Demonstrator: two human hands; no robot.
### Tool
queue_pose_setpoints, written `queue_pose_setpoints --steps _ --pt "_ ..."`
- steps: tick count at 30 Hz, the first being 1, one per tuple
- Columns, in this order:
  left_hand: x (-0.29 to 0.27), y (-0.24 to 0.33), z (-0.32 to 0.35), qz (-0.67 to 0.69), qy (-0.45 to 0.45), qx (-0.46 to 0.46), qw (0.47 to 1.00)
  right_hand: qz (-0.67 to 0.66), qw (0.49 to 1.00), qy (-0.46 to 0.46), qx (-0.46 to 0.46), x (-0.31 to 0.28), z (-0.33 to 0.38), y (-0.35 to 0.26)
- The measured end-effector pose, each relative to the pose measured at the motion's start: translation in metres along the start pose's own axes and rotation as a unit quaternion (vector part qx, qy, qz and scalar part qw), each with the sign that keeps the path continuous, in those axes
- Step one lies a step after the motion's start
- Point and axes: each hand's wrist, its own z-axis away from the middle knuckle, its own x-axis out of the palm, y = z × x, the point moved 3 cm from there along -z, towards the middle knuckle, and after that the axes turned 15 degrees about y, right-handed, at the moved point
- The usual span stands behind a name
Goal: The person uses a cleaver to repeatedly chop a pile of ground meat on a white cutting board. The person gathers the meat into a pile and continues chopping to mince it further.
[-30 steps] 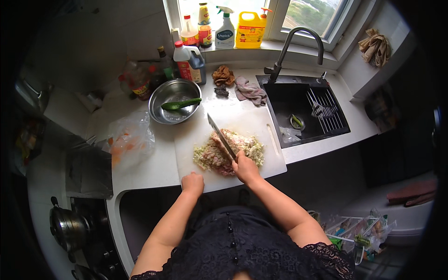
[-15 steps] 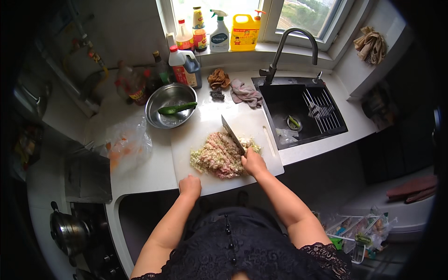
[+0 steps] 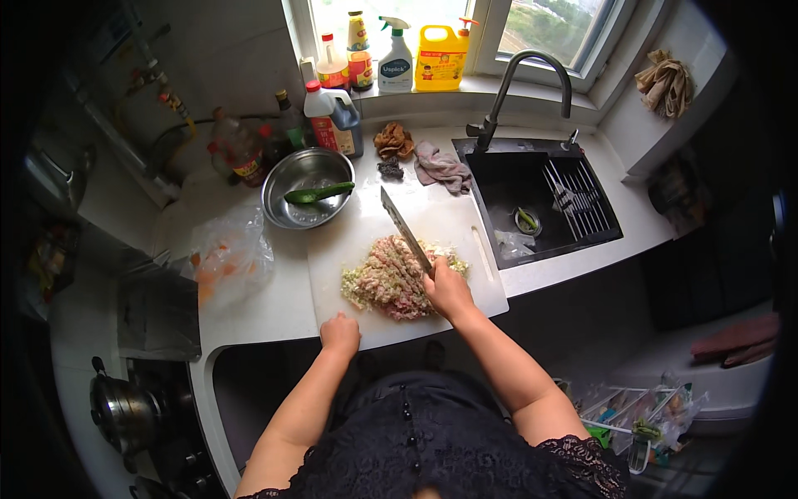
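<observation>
My right hand (image 3: 447,289) is wrapped round the handle of a cleaver (image 3: 402,223). Its blade points away and to the left, slanting over a mound of minced meat mixed with pale green chopped bits (image 3: 386,279). Under the mound lies a white cutting board (image 3: 449,214). At the board's near left edge rests my left hand (image 3: 340,334), closed in a fist with its fingers curled under; nothing shows in it. Beyond the board, a steel bowl (image 3: 277,208) holds a long green vegetable (image 3: 319,193), perhaps a cucumber.
A black sink (image 3: 499,200) with a curved tap (image 3: 532,55) is on the right. Crumpled cloths (image 3: 442,169) lie behind the board. Bottles (image 3: 332,121) crowd the back left, with a plastic bag (image 3: 233,254) left of the board. A steel pot (image 3: 123,412) stands lower left.
The cleaver has turned so its blade shows nearly edge-on, and its tip has swung left and farther away. My left hand stays in place on the board's edge.
</observation>
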Motion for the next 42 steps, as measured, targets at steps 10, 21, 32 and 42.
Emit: queue_pose_setpoints --steps 10,21,32,42 --pt "0.002 0.001 -0.001 -0.003 -0.031 -0.012 0.999 -0.011 1.000 -0.005 -0.015 -0.003 0.001 0.001" --pt "0.003 0.000 -0.003 0.009 -0.044 -0.015 0.999 0.009 0.999 -0.031 -0.005 0.012 0.019 0.017" --pt "0.002 0.002 -0.005 -0.005 -0.040 -0.010 0.999 0.034 0.999 -0.038 0.008 0.019 0.015 0.027" --pt "0.007 0.006 -0.005 -0.023 -0.041 -0.015 0.999 0.035 0.999 -0.009 0.020 0.004 0.007 0.059"
